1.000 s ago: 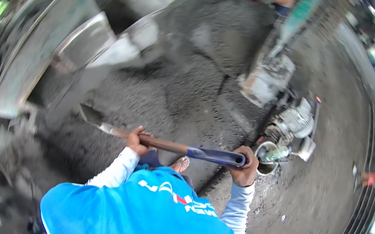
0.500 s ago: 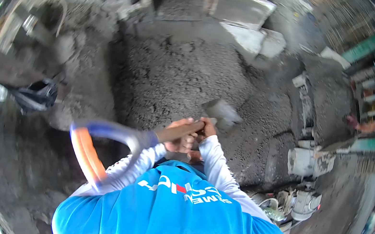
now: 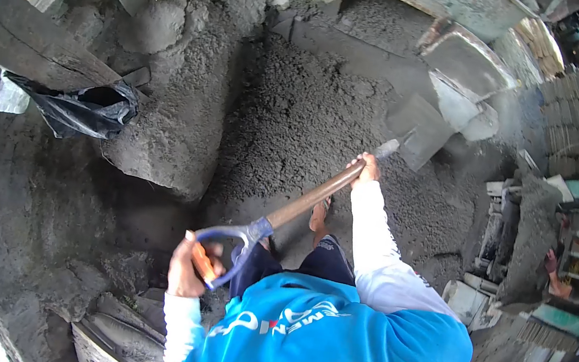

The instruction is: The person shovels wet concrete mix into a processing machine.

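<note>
A shovel lies slantwise across the view in front of me. Its grey blade, at the upper right, is against the grey sandy heap. My right hand is wrapped round the brown wooden shaft low down, close to the blade's socket. At the other end, my left hand is closed on the orange grip in the blue D-shaped handle. Some of the left fingers are blurred. My bare foot shows just below the shaft.
A wooden post with a black plastic bag stands left, beside a raised grey mound. A framed slab leans at the back. Concrete blocks lie right. Another person's hand shows at the right opening.
My left hand has moved from the shaft to the orange grip. My right arm has stretched forward, and the blade has gone up and right. The view has shifted.
</note>
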`<state>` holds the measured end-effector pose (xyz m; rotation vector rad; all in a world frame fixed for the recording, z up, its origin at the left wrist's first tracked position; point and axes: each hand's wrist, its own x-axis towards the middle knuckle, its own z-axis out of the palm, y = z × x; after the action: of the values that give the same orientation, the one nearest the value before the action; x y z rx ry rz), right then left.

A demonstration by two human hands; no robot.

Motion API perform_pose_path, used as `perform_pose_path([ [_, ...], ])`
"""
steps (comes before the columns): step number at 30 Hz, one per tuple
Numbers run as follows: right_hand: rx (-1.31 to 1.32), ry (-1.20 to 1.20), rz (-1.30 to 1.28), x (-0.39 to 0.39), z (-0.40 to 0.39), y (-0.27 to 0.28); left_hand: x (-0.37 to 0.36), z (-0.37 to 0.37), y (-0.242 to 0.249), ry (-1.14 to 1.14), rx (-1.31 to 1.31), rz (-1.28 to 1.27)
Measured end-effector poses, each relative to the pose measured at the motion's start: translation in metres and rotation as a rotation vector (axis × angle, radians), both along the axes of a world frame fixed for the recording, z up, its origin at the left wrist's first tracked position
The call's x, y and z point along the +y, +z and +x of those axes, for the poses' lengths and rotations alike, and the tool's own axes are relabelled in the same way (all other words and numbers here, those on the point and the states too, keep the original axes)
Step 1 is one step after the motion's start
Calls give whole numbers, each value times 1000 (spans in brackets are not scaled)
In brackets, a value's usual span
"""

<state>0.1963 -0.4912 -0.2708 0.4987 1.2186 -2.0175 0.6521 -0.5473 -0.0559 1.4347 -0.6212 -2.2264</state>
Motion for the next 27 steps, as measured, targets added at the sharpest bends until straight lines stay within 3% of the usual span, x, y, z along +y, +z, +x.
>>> perform_pose_path([
  [2, -134, 131, 113, -33, 14, -66, 29, 1, -59, 193, -91, 130],
  [3, -160, 314, 263, -46, 34, -88, 45, 1, -83, 305, -192, 201],
  [5, -138, 550, 371, -54, 109, -151, 88, 18, -121, 520, -368, 360],
  [7, -368, 852, 441, -31, 202, -193, 148, 40, -109, 785, -570, 380],
  [8, -669, 922, 406, -3, 266, -240, 175, 42, -90, 924, -706, 296],
  [10, -541, 919, 306, 14, 313, -107, 179, 34, -78, 999, -894, 248],
  [12, -865, 1202, 394, 18, 376, -100, 150, 22, -92, 1000, -964, 235],
  [13, -899, 1016, 478, 17, 403, -89, 127, 15, -108, 984, -973, 224],
  [14, -1010, 986, 479, 8, 408, -78, 103, 9, -126, 960, -962, 198],
  [17, -998, 876, 460, -57, 360, -110, 20, -15, -187, 858, -870, 114],
  [21, -753, 709, 188, -193, 65, -275, -69, -69, -253, 719, -657, -46],
  [22, -634, 566, 189, -194, 67, -335, -85, -126, -240, 547, -745, -283],
  [23, -508, 432, 181, -194, 70, -397, -76, -98, -281, 577, -805, -226],
  [24, -757, 525, 223, -178, 70, -416, -67, -96, -275, 601, -801, -67],
  [27, -700, 431, 327, -137, 72, -383, -25, -71, -291, 614, -892, -90],
])
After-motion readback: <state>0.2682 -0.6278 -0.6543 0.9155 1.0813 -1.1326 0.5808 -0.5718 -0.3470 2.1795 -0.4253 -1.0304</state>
